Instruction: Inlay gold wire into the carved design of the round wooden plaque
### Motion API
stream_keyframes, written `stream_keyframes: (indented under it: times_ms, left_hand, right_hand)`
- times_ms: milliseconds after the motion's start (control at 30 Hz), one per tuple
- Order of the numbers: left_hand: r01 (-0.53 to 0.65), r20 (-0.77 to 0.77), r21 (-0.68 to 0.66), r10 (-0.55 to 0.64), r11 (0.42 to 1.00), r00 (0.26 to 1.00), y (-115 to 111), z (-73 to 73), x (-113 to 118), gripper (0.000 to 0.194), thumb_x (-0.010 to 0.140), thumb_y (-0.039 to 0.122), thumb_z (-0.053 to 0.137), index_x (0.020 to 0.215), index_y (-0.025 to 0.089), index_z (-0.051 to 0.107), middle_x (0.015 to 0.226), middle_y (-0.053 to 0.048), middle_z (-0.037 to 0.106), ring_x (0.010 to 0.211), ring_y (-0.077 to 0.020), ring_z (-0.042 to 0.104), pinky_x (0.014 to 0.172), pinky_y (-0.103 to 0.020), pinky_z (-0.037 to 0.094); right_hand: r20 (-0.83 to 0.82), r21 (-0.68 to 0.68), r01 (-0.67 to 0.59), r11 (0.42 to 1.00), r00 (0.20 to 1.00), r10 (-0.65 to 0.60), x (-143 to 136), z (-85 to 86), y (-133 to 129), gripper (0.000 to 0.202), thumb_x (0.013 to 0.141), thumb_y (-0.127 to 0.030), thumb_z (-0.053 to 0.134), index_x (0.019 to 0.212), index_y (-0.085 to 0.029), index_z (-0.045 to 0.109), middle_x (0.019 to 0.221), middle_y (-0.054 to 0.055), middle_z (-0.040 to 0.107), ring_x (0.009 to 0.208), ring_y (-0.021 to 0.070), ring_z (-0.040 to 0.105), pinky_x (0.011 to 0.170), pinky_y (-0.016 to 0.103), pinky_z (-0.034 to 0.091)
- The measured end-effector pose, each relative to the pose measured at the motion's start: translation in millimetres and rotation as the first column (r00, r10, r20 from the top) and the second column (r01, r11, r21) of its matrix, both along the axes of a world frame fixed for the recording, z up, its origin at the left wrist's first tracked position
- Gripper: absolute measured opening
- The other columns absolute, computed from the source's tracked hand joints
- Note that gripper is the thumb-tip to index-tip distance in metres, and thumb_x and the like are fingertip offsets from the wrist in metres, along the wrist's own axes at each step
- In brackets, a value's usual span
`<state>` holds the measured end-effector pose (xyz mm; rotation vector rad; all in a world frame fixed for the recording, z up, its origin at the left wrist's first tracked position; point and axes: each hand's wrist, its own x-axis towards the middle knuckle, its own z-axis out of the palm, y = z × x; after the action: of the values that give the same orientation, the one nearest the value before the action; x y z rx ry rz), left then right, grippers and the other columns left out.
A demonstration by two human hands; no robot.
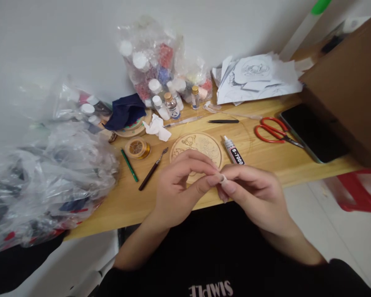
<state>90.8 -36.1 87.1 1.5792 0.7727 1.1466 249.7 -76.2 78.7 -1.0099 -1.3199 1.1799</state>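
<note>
My left hand (181,189) and my right hand (259,194) meet at the fingertips above the table's front edge. Both are closed in a pinch around a small white piece (223,179), too small and too covered to tell its kind. Behind and partly under my left hand lies a round wooden disc (200,144) with line drawings on it. Just beyond my right hand is a glue tube (234,151) marked B-7000, its nozzle pointing away from me. A dark-handled palette knife (153,169) rests left of my left hand.
On the left are a green pencil (129,165), a spool of golden wire (138,148) and a plastic bag (58,173). Bagged bottles (156,78), crumpled tissue (157,127) and black tweezers (223,121) lie behind. Red-handled scissors (276,132), a phone (315,134) and papers (256,78) are right.
</note>
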Motion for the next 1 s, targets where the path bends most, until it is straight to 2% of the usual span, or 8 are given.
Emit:
stream_keyframes:
  times_ms: [133,267,400,500,667,767,900,1000]
  left_hand:
    - [-0.085,-0.030,0.047,0.086,0.995,0.996,-5.7,-2.0,3.0,0.006,0.089,0.022,0.068,0.083,0.021,0.067,0.086,-0.001,0.064,0.082,-0.0118,0.061,0.079,-0.028,0.052]
    - [-0.110,-0.039,0.092,0.114,0.990,0.993,-10.5,-3.7,7.7,0.006,0.092,0.022,0.064,0.086,0.021,0.064,0.088,-0.001,0.063,0.084,-0.0123,0.059,0.080,-0.029,0.050]
    - [-0.194,0.116,0.020,0.190,0.981,0.975,-8.5,-3.2,5.9,0.011,0.095,0.024,0.058,0.086,0.021,0.064,0.084,0.000,0.059,0.082,-0.0120,0.057,0.078,-0.028,0.049]
    - [-0.275,0.221,-0.042,0.278,0.960,0.935,-4.5,-3.1,-0.5,0.011,0.094,0.026,0.062,0.086,0.023,0.068,0.083,0.000,0.058,0.079,-0.0112,0.056,0.075,-0.027,0.048]
    - [-0.184,0.126,-0.093,0.195,0.978,0.973,-5.8,-11.8,-6.7,0.009,0.089,0.032,0.069,0.095,0.028,0.074,0.097,-0.002,0.067,0.088,-0.0135,0.061,0.082,-0.029,0.053]
    - [-0.121,0.143,-0.125,0.138,0.985,0.980,-9.3,-16.4,-5.7,0.009,0.089,0.030,0.070,0.096,0.028,0.074,0.094,-0.002,0.068,0.088,-0.0133,0.063,0.081,-0.028,0.054]
    - [-0.028,0.180,-0.133,0.052,0.991,0.982,-12.6,-14.8,-3.4,0.010,0.091,0.023,0.066,0.093,0.028,0.075,0.090,-0.001,0.068,0.090,-0.0113,0.063,0.081,-0.024,0.053]
    - [-0.013,0.146,-0.137,0.033,0.990,0.989,-15.0,-10.1,-3.3,0.015,0.095,0.023,0.061,0.094,0.028,0.075,0.093,-0.002,0.067,0.094,-0.0118,0.062,0.085,-0.025,0.052]
  right_hand:
    - [0.122,0.112,0.134,0.985,0.982,-0.147,-3.0,0.3,-6.7,0.005,0.088,-0.020,0.065,0.085,-0.022,0.068,0.066,-0.003,0.063,0.058,0.0090,0.057,0.053,0.022,0.048]
    - [0.241,0.231,0.169,0.958,0.944,-0.225,-5.2,2.0,-11.7,0.012,0.087,-0.013,0.066,0.092,-0.023,0.068,0.073,-0.003,0.066,0.061,0.0087,0.060,0.055,0.022,0.048]
    - [0.296,0.259,0.182,0.948,0.920,-0.257,-4.2,0.4,-14.0,0.013,0.087,-0.013,0.065,0.094,-0.024,0.067,0.072,-0.004,0.067,0.060,0.0084,0.060,0.053,0.022,0.048]
    - [0.312,0.263,0.188,0.946,0.912,-0.268,-2.5,-1.9,-15.1,0.013,0.087,-0.014,0.066,0.093,-0.025,0.067,0.070,-0.004,0.067,0.058,0.0087,0.061,0.052,0.023,0.048]
    - [0.291,0.256,0.209,0.944,0.914,-0.282,-2.3,-3.0,-17.6,0.016,0.086,-0.014,0.067,0.095,-0.027,0.068,0.075,-0.003,0.070,0.063,0.0116,0.064,0.053,0.025,0.050]
    - [0.285,0.253,0.219,0.942,0.914,-0.289,-2.8,-2.5,-18.9,0.015,0.086,-0.015,0.067,0.095,-0.027,0.068,0.075,-0.003,0.070,0.063,0.0120,0.064,0.052,0.025,0.050]
    - [0.294,0.277,0.207,0.938,0.911,-0.288,-2.5,-2.9,-20.3,0.019,0.085,-0.013,0.067,0.098,-0.027,0.067,0.077,-0.003,0.070,0.064,0.0118,0.064,0.054,0.025,0.050]
    - [0.307,0.294,0.193,0.936,0.908,-0.284,-2.1,-3.5,-20.9,0.021,0.086,-0.012,0.066,0.100,-0.027,0.066,0.078,-0.002,0.070,0.066,0.0120,0.063,0.056,0.026,0.051]
